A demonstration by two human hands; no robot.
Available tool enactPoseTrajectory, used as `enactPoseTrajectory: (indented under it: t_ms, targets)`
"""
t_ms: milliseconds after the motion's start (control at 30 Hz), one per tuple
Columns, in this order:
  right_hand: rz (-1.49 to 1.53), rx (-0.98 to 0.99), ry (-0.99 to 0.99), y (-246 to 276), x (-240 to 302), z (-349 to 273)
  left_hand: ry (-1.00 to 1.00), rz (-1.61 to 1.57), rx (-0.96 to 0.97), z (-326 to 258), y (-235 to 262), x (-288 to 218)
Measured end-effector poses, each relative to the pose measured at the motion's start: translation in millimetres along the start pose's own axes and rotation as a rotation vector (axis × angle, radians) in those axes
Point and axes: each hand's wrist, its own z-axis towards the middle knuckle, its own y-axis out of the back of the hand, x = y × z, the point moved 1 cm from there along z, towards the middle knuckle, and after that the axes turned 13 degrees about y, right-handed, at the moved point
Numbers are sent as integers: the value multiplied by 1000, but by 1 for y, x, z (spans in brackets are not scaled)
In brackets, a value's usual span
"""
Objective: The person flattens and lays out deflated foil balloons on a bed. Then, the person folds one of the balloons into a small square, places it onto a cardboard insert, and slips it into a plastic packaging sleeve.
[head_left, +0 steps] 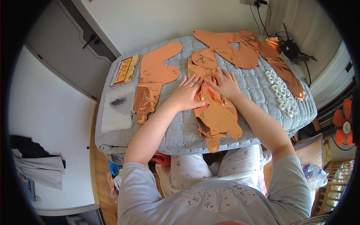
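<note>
While I followed the work from my distant seat, the copper foil piece (221,118) lay on the middle of the quilted grey pad (178,132), its tabbed end close to the near edge and its other end running toward the far edge. Both hands were laid on its crumpled waist, apparently pressing and spreading it. To do that well, I judged, the touch had to be light and move outward from the creases, one palm anchoring while the other smoothed; dragging such thin film looked likely to sharpen the folds or nick an edge, and the layered flaps toward the near edge seemed better parted one by one than tugged. The left hand (186,93) rested palm down, fingers extended toward the far edge, thumb stretched rightward across the foil. The right hand (227,86) also lay flat, fingers a little apart and pointing toward the far edge, thumb angled inward. Neither was curled into a grip, though I could not tell whether a fold was caught beneath a fingertip. The left forearm (152,129) and the right forearm (262,120) reached in over the near edge, converging on the foil.
</note>
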Motion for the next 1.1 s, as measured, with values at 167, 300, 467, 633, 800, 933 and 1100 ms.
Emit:
enactPoseTrajectory:
  t_ms: [167,300,467,633,800,933,1100]
  targets:
    - [125,-95,62,-4,-22,-1,-35,-5,-14,2,0,1]
    - [180,-112,65,-3,-23,-1,-89,-4,-72,1,0,3]
    - [174,-127,79,3,-18,-2,-166,-22,-55,2,1,5]
    - [177,-190,87,1,-21,-3,-186,-31,-44,2,0,1]
    - [183,-256,154,10,-18,-7,-187,6,-52,2,1,-2]
    - [501,-274,316,37,11,-17,-182,-40,-35,2,3,-4]
    - [248,-28,906,43,40,-38,-212,-10,-92,3,-1,2]
